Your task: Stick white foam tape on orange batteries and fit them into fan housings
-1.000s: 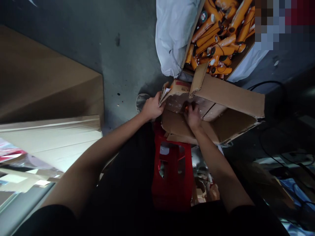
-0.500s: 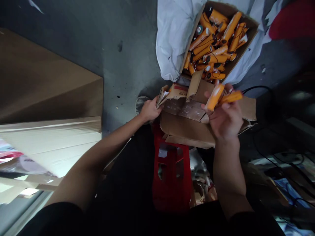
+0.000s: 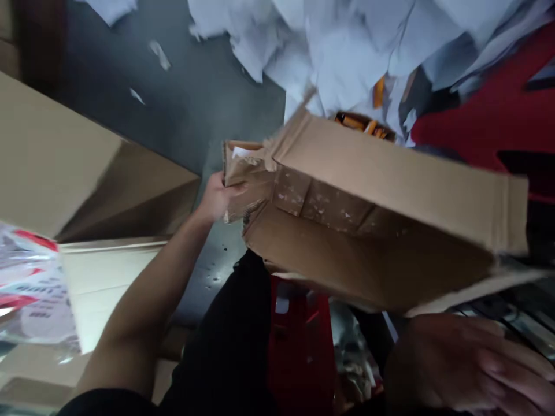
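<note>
My left hand point(image 3: 219, 193) is closed on the torn end flap of an open cardboard box point(image 3: 390, 170), its thumb over the flap. The box is tilted with its opening toward me, and small white flecks dot its inner wall. Below the box's right end is my right hand point(image 3: 472, 364), close to the camera and smeared by motion. Its fingers look bent, and no object shows in them. Behind the box's upper edge, a few orange wrapped cylinders point(image 3: 353, 122) peek out; the rest are hidden.
Crumpled white sheeting point(image 3: 347, 58) spreads across the far floor. A red plastic object point(image 3: 481, 121) stands at the right. Below the box is a red stool-like piece point(image 3: 299, 346). At the left are a large open carton point(image 3: 52, 156) and printed plastic packaging point(image 3: 34, 289).
The cardboard box has been raised and tilted, now covering most of the orange cylinders. My right hand has moved down and right; the orange cylinders it held no longer show in it. My left hand keeps its grip.
</note>
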The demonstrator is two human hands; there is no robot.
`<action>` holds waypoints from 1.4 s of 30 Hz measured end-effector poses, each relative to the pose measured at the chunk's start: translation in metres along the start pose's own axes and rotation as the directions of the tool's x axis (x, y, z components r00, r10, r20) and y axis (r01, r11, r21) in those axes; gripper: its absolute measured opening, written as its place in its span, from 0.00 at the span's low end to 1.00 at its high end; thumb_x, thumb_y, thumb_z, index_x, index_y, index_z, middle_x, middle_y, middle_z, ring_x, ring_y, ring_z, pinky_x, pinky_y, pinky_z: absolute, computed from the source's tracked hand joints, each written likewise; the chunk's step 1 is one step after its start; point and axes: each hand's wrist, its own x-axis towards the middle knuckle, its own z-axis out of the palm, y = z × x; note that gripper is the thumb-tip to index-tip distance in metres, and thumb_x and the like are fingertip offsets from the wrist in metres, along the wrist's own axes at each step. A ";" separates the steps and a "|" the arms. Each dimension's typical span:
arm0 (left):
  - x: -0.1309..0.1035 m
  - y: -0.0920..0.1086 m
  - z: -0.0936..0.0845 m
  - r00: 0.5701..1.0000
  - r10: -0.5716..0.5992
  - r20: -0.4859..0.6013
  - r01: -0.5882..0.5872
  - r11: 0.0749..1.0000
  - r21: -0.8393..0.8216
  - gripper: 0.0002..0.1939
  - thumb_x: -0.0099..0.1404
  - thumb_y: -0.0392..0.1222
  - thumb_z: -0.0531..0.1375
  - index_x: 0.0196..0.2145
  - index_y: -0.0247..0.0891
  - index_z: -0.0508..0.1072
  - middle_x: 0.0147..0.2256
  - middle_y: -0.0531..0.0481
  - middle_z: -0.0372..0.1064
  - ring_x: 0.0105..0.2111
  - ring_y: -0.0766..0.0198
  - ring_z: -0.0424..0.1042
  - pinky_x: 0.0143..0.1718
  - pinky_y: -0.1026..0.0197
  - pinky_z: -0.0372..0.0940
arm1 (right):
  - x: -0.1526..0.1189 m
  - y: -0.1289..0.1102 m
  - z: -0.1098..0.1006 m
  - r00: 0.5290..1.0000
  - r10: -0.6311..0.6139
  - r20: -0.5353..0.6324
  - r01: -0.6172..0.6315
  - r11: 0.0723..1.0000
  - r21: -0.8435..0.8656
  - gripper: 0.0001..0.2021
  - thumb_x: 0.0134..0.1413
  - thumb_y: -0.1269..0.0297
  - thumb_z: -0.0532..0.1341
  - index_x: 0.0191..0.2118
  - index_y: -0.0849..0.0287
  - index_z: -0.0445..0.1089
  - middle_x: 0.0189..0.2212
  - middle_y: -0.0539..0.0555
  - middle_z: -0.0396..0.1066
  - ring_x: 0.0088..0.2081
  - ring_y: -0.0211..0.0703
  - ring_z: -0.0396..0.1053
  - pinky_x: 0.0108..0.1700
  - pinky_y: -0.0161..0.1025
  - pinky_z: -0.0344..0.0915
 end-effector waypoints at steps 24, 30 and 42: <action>0.087 0.042 0.202 0.943 0.118 0.312 -0.276 0.800 0.533 0.25 0.76 0.44 0.56 0.66 0.31 0.64 0.61 0.31 0.72 0.61 0.49 0.72 0.61 0.52 0.65 | 0.230 0.071 0.272 0.852 -0.075 0.518 0.290 0.892 -0.348 0.16 0.52 0.64 0.63 0.47 0.59 0.73 0.46 0.60 0.79 0.51 0.57 0.74 0.60 0.53 0.68; 0.055 0.080 0.176 0.934 0.094 0.345 -0.327 0.615 0.717 0.21 0.78 0.43 0.50 0.62 0.35 0.70 0.55 0.32 0.76 0.57 0.46 0.75 0.56 0.53 0.66 | 0.159 0.087 0.230 0.859 -0.071 0.506 0.191 0.963 -0.189 0.19 0.58 0.57 0.57 0.50 0.59 0.74 0.49 0.60 0.80 0.52 0.54 0.75 0.57 0.49 0.71; -0.235 0.201 0.117 0.511 -0.044 0.858 -0.860 -0.037 0.510 0.12 0.72 0.41 0.55 0.36 0.40 0.78 0.37 0.41 0.81 0.40 0.52 0.81 0.38 0.60 0.64 | -0.150 0.072 -0.074 0.962 -0.095 0.256 0.009 0.948 0.318 0.22 0.53 0.42 0.65 0.40 0.57 0.80 0.35 0.57 0.81 0.40 0.59 0.80 0.44 0.51 0.77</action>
